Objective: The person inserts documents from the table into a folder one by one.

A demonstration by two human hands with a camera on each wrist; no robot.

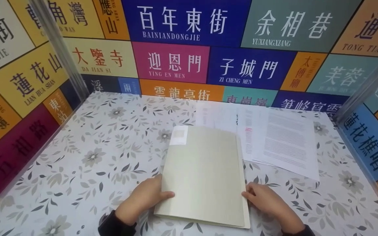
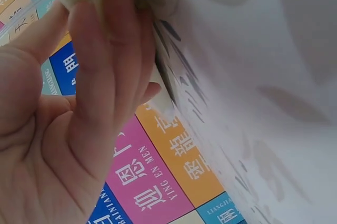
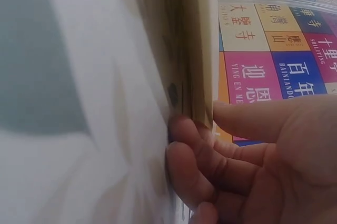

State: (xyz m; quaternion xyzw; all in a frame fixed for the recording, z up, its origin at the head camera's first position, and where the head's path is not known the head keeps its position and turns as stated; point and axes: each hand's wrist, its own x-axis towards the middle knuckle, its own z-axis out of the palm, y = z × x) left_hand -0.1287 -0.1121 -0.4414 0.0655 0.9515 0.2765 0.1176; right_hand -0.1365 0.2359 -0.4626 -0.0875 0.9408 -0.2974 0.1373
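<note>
A pale cream file folder (image 1: 205, 170) with a white label (image 1: 178, 135) in its top left corner lies closed in front of me in the head view. My left hand (image 1: 145, 196) grips its left edge, thumb on the cover and the other fingers beneath. At the right edge, my right hand (image 1: 266, 199) pinches the folder between thumb and fingers. In the left wrist view the fingers (image 2: 92, 71) press against the folder's underside, close over the table. The right wrist view has the thumb (image 3: 253, 119) on the folder's edge (image 3: 202, 50), with fingertips curled under it.
Several printed paper sheets (image 1: 287, 141) lie overlapping behind and to the right of the folder, which covers part of them. The table has a white cloth (image 1: 61, 170) with grey leaves and flowers. Colourful panels with Chinese lettering (image 1: 172, 62) enclose the back and both sides.
</note>
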